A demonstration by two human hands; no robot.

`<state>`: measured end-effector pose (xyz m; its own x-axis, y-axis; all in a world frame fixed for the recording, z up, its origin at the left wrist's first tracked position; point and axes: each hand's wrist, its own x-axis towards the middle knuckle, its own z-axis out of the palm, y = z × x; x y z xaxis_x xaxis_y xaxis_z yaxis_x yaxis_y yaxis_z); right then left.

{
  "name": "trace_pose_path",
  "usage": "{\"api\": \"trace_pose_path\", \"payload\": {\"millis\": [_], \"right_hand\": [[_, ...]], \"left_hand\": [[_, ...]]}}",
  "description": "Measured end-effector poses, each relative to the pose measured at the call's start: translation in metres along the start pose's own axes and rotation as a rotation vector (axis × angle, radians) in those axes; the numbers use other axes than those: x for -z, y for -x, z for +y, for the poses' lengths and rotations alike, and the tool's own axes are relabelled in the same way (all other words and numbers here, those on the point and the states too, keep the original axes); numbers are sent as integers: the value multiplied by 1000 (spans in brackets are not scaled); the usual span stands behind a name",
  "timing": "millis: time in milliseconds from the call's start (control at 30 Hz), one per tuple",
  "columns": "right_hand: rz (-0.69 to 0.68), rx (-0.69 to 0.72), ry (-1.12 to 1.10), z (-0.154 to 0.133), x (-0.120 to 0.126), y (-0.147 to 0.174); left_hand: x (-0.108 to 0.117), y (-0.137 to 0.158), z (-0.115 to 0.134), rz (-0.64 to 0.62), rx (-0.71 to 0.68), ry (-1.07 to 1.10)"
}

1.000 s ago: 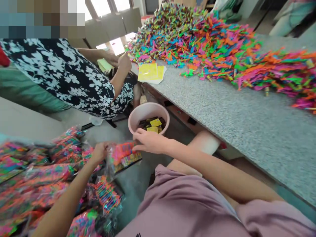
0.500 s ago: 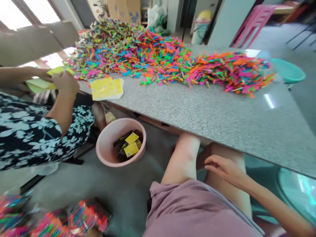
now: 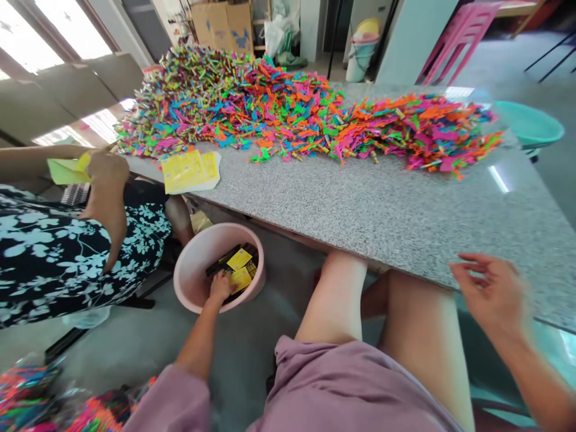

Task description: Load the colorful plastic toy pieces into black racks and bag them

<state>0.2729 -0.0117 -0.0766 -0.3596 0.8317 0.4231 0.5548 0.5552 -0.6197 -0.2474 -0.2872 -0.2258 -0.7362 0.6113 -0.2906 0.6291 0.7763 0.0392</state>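
Note:
My left hand (image 3: 220,285) reaches down into a pink tub (image 3: 189,270). Its fingers lie at the left edge of a yellow printed card (image 3: 241,280); no firm grip on it shows, and the fingertips are partly hidden. Another yellow card (image 3: 239,258) rests just above, on dark flat pieces inside the tub. Over the table's front edge on the right, my right hand (image 3: 492,294) is loosely curved with nothing in it, thumb and fingers apart.
A long heap of small colourful plastic pieces (image 3: 288,108) covers the back of the speckled table (image 3: 342,198). Yellow sheets (image 3: 189,172) lie at its left. A co-worker's hand (image 3: 108,171) holds yellow-green sheets (image 3: 67,171). Filled clear bags (image 3: 27,384) sit at lower left.
My left arm has come into view, its hand now inside the pink tub. My right hand has risen from my lap to the table edge. The co-worker's hands have shifted slightly.

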Motion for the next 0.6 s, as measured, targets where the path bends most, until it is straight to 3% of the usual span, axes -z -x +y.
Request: {"api": "trace_pose_path", "payload": {"millis": [100, 167, 233, 333, 400, 467, 533, 600], "right_hand": [[65, -152, 104, -15, -10, 19], [31, -188, 141, -16, -8, 30], [47, -210, 183, -12, -3, 37], [61, -213, 205, -14, -5, 34], [9, -125, 168, -33, -15, 27], [-53, 70, 132, -67, -31, 17], [-110, 315, 119, -107, -47, 6], [-185, 539, 159, -140, -57, -5]], "left_hand": [[-7, -10, 20, -55, -19, -22], [-3, -5, 25, -76, -25, -17], [13, 3, 24, -87, -31, 4], [60, 20, 17, -33, -35, 51], [98, 36, 20, 67, -72, 97], [133, 59, 39, 149, -167, 163], [158, 86, 77, 184, -295, 235], [171, 113, 127, 188, -514, 376]]}}
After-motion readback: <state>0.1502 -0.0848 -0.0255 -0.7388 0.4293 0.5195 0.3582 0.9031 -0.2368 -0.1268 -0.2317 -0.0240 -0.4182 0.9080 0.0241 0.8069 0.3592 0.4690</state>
